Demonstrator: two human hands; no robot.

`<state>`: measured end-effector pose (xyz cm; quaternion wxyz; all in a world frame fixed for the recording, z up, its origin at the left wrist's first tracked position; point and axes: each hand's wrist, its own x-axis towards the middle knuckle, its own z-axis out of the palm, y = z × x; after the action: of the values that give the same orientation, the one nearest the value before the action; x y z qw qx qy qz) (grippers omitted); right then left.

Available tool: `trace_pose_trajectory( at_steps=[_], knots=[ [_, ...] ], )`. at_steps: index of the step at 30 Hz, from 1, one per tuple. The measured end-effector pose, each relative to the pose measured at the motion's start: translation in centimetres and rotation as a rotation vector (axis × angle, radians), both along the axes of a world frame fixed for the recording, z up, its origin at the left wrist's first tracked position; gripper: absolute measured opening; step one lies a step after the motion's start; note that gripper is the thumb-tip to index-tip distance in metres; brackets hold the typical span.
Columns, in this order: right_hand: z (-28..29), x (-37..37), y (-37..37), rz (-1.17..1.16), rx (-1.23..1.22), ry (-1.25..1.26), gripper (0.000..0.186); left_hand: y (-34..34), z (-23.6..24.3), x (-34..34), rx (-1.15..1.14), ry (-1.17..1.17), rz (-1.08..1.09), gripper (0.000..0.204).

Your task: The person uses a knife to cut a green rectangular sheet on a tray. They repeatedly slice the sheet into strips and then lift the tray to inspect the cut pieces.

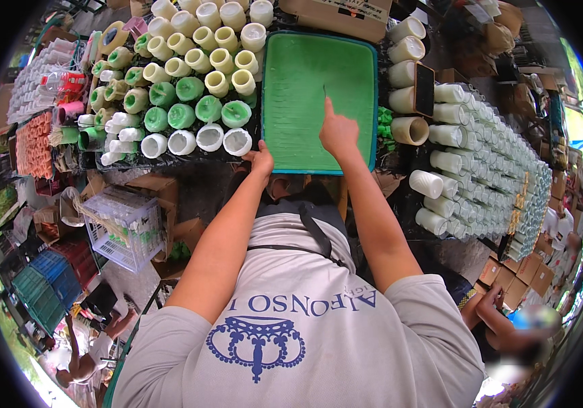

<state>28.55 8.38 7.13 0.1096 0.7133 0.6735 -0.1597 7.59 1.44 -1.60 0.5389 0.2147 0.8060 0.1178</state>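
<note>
A green tray filled with smooth green wax lies flat in front of me. My left hand grips its near left corner, fingers curled over the rim. My right hand hovers over the tray's middle with the forefinger stretched out, and a thin dark tool sticks out past the fingertip, its tip on the wax surface. Both forearms reach up from my grey shirt.
Left of the tray stand several green, cream and white wax cylinders. To its right are white cylinders and rows of glass-cupped candles. A cardboard box sits behind. A white crate and blue crates lie lower left. Another person's hand shows lower right.
</note>
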Motion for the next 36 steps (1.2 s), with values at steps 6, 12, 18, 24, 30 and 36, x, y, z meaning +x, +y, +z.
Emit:
trace_pose_trajectory(
  at_steps=[6, 12, 18, 24, 30, 36],
  knots=[
    [-0.7, 0.1, -3.7, 0.057, 0.161, 0.05, 0.071, 0.4, 0.5, 0.0, -0.008, -0.012, 0.01, 0.1],
    [-0.5, 0.1, -7.0, 0.069, 0.168, 0.062, 0.07, 0.3, 0.4, 0.1, -0.051, 0.053, -0.005, 0.105],
    [0.5, -0.1, -9.9, 0.075, 0.127, 0.059, 0.071, 0.2, -0.2, -0.1, -0.016, -0.045, 0.006, 0.101],
    [1.7, -0.6, -12.3, 0.062, 0.058, 0.082, 0.074, 0.2, -0.1, -0.1, -0.012, -0.032, 0.009, 0.101],
    [1.8, -0.7, -14.3, 0.05, 0.034, 0.078, 0.078, 0.3, -0.1, -0.2, -0.023, -0.036, 0.001, 0.101],
    [3.4, -0.9, -15.7, 0.069, -0.109, 0.048, 0.09, 0.2, -0.9, -0.4, -0.018, -0.009, -0.007, 0.102]
  ],
)
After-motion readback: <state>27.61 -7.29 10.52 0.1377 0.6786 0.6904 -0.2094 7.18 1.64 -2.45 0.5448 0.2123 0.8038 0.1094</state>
